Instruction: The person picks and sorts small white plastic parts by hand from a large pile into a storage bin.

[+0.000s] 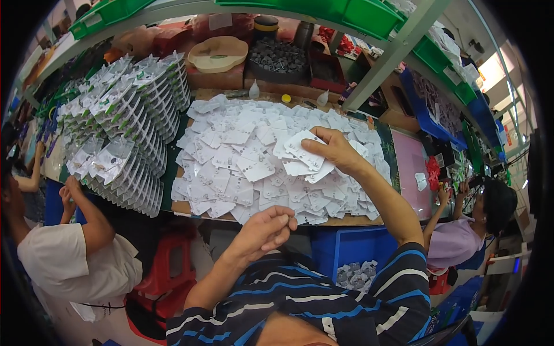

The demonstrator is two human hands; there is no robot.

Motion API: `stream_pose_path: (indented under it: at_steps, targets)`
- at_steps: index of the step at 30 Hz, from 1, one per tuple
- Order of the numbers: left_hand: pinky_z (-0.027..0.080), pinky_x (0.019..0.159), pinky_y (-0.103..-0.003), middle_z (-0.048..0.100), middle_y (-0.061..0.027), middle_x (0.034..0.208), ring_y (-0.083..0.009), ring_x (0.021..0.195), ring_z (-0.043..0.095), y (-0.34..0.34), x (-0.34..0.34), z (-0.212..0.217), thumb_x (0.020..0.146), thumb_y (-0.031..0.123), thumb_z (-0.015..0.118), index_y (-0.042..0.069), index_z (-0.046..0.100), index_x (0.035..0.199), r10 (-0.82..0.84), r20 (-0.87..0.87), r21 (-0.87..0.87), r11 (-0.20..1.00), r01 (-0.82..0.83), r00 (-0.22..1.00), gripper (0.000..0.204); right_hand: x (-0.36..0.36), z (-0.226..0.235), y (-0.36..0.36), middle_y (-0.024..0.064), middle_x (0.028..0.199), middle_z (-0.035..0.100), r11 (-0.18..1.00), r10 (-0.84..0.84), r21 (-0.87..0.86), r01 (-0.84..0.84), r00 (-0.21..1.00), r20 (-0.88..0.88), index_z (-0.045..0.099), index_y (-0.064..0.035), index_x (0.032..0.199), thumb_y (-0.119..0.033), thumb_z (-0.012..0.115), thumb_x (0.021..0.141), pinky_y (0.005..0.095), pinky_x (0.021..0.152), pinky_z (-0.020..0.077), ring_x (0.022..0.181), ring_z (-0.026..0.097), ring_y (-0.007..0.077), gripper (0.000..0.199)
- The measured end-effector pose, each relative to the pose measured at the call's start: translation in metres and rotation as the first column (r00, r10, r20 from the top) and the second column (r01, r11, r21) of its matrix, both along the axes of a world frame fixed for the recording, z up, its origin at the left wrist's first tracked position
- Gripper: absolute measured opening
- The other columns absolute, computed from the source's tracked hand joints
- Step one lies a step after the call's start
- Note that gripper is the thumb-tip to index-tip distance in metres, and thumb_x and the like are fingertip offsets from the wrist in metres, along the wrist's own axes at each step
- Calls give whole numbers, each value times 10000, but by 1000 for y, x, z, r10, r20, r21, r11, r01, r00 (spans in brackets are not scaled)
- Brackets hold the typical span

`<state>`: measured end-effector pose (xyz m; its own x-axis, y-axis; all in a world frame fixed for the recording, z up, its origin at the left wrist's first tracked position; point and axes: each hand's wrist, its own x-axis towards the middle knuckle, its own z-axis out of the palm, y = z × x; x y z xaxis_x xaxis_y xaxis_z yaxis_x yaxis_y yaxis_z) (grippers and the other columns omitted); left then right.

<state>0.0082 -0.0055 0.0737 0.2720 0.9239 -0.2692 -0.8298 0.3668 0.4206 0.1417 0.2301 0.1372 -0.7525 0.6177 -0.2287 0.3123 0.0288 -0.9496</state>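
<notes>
A wide heap of white cards [222, 164], each with small round marks or fittings on it, covers the table before me. Over the right part of the heap, my right hand [333, 149] grips a few white cards [298, 151] between thumb and fingers. My left hand [265, 232] is at the table's near edge, in front of my body. Its fingers are curled and the thumb presses against them; whatever may be pinched there is too small or hidden to make out.
Tall stacks of clear-and-white trays [130, 109] stand at the left. Behind the heap are a tub of dark parts [277, 57], a yellow cap [285, 98] and a cream tray [218, 54]. A blue bin [358, 242] sits below the edge. People work on both sides.
</notes>
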Motion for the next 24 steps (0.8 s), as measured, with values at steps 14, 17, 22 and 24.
stream_pose_path:
  at_steps: [14,17,22,24]
  targets:
    - [299,367,-135,583,-100,906,-51,575,444,24,-23,5,1022,142,467,-61,535,1145,162,9,32,986,-162,987,247,-11,15,13,23,852,669,988,85,-136,-73,992,89,674,17,1007,-303,693,895,203,600,469,715,602,61,339]
    - [299,365,-145,584,-93,891,-49,549,440,24,-24,2,1020,171,482,-32,525,1169,161,-104,6,987,-162,981,255,-6,22,15,33,745,675,923,139,-380,-60,974,181,706,13,948,-300,712,883,197,468,461,580,604,57,320]
    - [320,383,-174,580,-67,865,-45,525,442,36,-21,20,1015,176,482,24,482,1254,406,-505,226,914,-337,762,284,-8,23,15,75,794,690,876,142,-482,14,948,286,692,61,958,-310,728,868,210,479,487,592,629,95,384]
    - [338,421,-182,579,-59,850,-45,521,444,42,-22,21,1016,155,469,16,491,1246,311,-603,242,949,-202,735,271,-11,21,17,98,828,691,865,165,-502,5,941,295,679,84,968,-327,734,861,228,484,494,619,644,119,429]
